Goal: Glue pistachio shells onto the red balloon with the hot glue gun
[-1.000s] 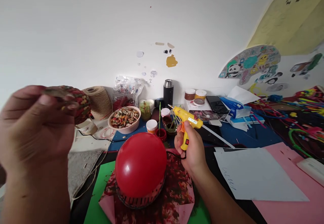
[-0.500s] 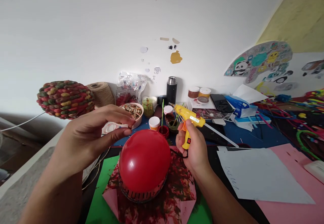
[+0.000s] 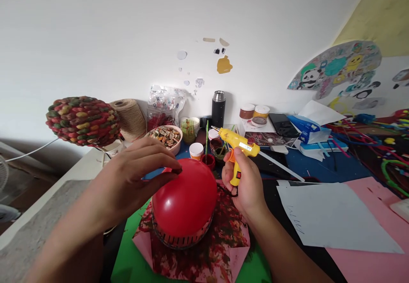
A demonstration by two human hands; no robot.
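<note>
Between the thumb and fingertips of my left hand [image 3: 137, 176] is a small dark painted shell [image 3: 177, 171], mostly hidden, over the upper left of a red balloon [image 3: 187, 200]. The balloon sits in a dark slatted basket [image 3: 183, 241]. My right hand [image 3: 244, 174] grips a yellow hot glue gun [image 3: 238, 142] by its handle, nozzle pointing up and left. A white glue stick [image 3: 281, 166] sticks out of its back end. Behind my left hand stands a pink bowl [image 3: 177, 148] of painted shells that look like pistachio shells.
Under the basket lies paint-smeared pink paper [image 3: 223, 249] on a green sheet [image 3: 126, 249]. Paint pots [image 3: 196, 150] and a black flask [image 3: 218, 110] stand behind. A ball covered in coloured shells [image 3: 82, 121] and a twine spool [image 3: 129, 116] are left, white paper [image 3: 335, 217] right.
My left hand has moved right from beside the bowl to above the balloon, carrying the small shell. The glue gun stays in my right hand, nearly still. The view has shifted slightly.
</note>
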